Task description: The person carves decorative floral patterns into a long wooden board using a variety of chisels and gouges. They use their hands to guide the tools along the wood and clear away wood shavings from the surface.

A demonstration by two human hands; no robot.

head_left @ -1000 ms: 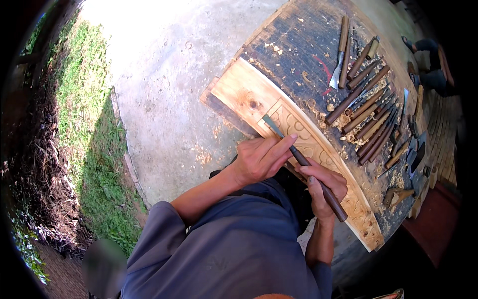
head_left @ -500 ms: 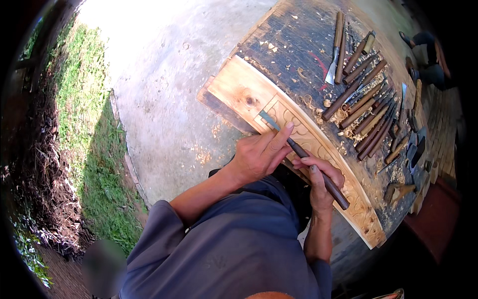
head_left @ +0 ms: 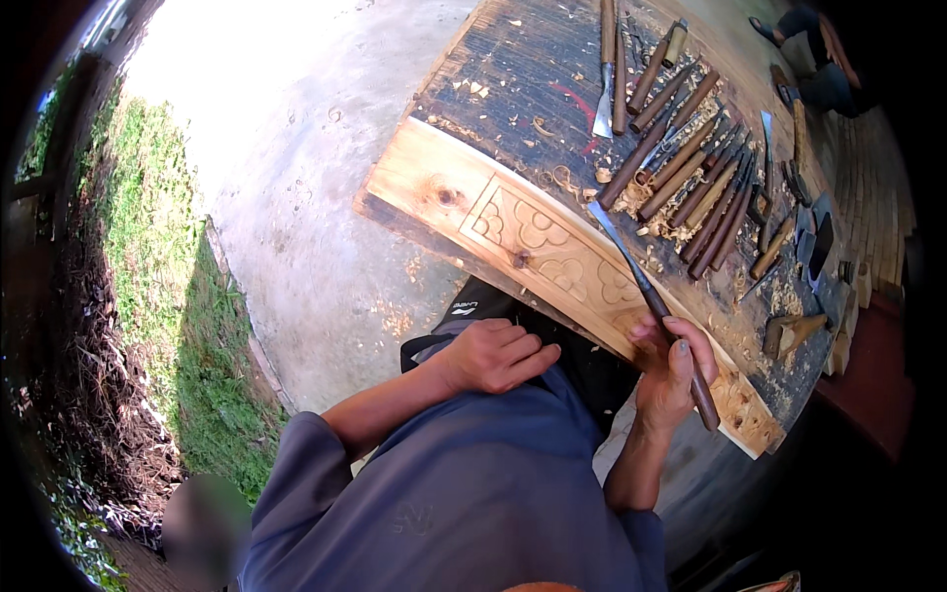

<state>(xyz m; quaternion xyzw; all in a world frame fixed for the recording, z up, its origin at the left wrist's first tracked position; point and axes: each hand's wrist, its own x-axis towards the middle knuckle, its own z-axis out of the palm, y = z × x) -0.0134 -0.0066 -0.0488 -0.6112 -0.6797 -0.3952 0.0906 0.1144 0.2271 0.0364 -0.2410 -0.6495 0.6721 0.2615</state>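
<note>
My right hand (head_left: 677,370) is closed around the dark wooden handle of a carving chisel (head_left: 646,286). Its flat, flared blade points up and left, over the board's far edge. Beneath it lies a long pale wooden board (head_left: 419,163), carved with a framed pattern of rounded, petal-like shapes (head_left: 538,225) and marked by dark knots. My left hand (head_left: 498,355) rests by my waist, off the board's near edge, with its fingers curled in and nothing visible in them.
A dark, worn workbench (head_left: 503,74) carries the board. Several wooden-handled chisels (head_left: 681,183) lie in a row among wood shavings at the right. A wooden block-like tool (head_left: 789,333) sits near the right end. Another person's legs (head_left: 819,74) show at the far right.
My left hand has left the chisel and dropped back to my waist, its fingers curling. My right hand has carried the chisel rightward, off the carved pattern. The bench appears shifted left in view.
</note>
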